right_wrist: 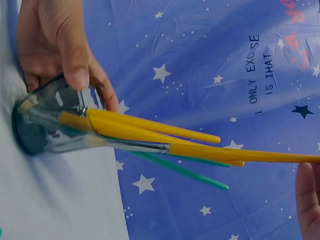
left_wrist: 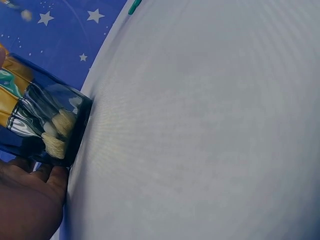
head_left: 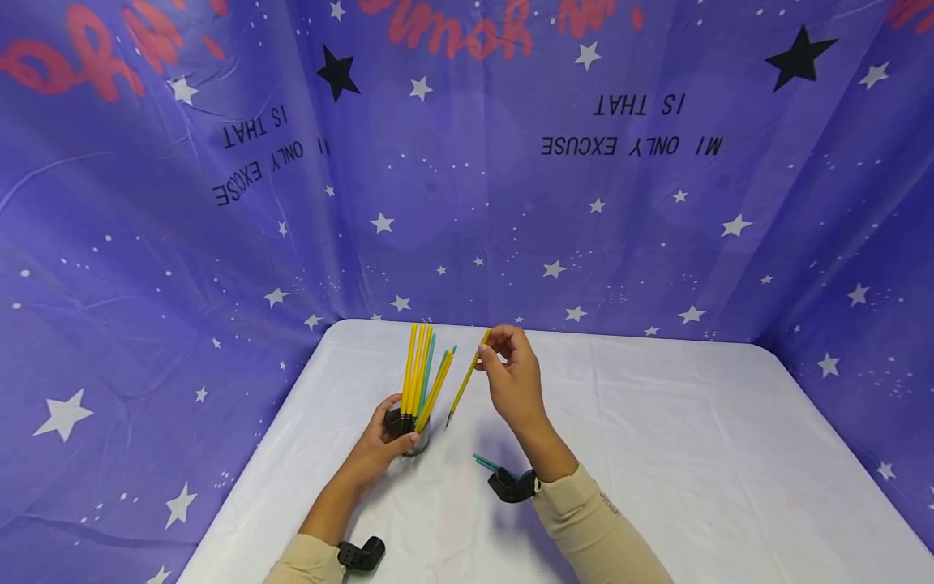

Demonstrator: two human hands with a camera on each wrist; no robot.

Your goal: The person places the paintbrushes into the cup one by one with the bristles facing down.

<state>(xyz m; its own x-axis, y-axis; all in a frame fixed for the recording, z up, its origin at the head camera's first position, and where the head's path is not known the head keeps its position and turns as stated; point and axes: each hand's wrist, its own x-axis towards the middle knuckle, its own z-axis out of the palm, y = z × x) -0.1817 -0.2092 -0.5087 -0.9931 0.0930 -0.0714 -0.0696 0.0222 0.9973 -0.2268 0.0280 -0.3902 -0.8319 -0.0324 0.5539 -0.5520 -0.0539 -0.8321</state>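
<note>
My left hand grips a clear glass cup standing on the white table; in the right wrist view the left hand wraps round the cup. Several yellow and green paintbrushes stand in it, bristles down. My right hand pinches one yellow brush by its upper end. That brush hangs slanted just right of the cup, its bristle tip low near the table. In the right wrist view this yellow brush runs alongside the bundle.
One green brush lies flat on the white tablecloth near my right wrist. A purple starry backdrop closes in the table at the back and both sides. Black camera mounts sit on both wrists.
</note>
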